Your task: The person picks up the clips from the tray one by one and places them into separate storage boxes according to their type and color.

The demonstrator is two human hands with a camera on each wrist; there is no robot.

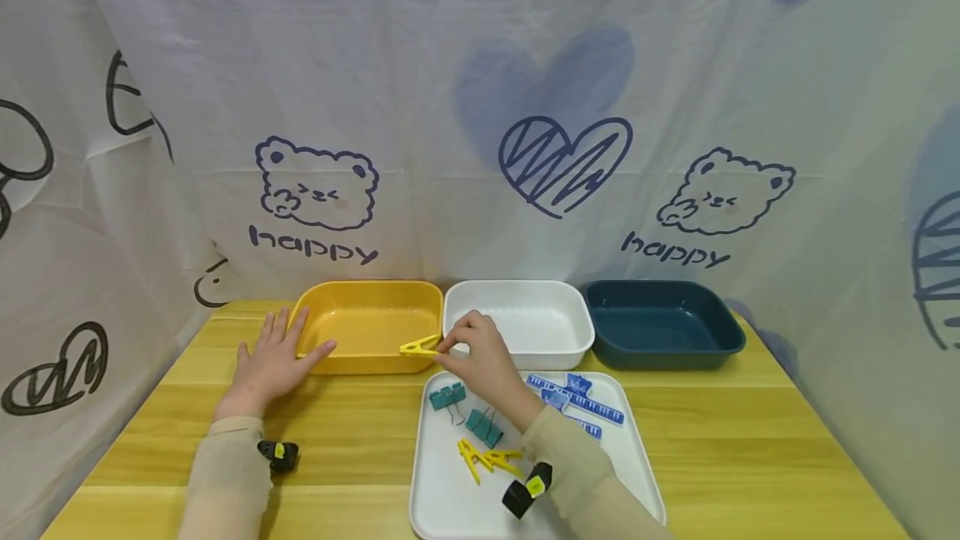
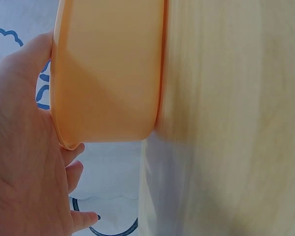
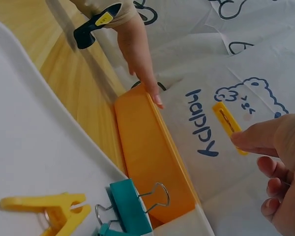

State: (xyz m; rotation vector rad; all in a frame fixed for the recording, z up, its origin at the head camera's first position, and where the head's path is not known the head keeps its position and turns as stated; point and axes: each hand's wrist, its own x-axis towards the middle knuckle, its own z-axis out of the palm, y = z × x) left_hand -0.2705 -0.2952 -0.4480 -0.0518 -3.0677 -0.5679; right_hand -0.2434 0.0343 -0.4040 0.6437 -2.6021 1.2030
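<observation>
My right hand (image 1: pixel 480 357) pinches a yellow clothespin (image 1: pixel 420 346) between thumb and fingers, over the right front corner of the yellow bin (image 1: pixel 375 363). In the right wrist view the clothespin (image 3: pixel 228 127) shows edge-on, above the bin's rim. My left hand (image 1: pixel 273 361) rests on the left rim of that bin with its fingers spread. From the left wrist view, the thumb lies along the rim of the bin (image 2: pixel 108 73). Below the right forearm, a white tray (image 1: pixel 442 507) bears two more yellow clothespins (image 1: pixel 487 458), teal binder clips (image 1: pixel 484 428) and blue ruler-like clips (image 1: pixel 576 398).
A white bin (image 1: pixel 525 361) stands right of the yellow one, and a dark blue bin (image 1: pixel 667 357) stands beyond it. All three line the back of the wooden table (image 1: pixel 750 457), against a printed cloth (image 1: pixel 420 107).
</observation>
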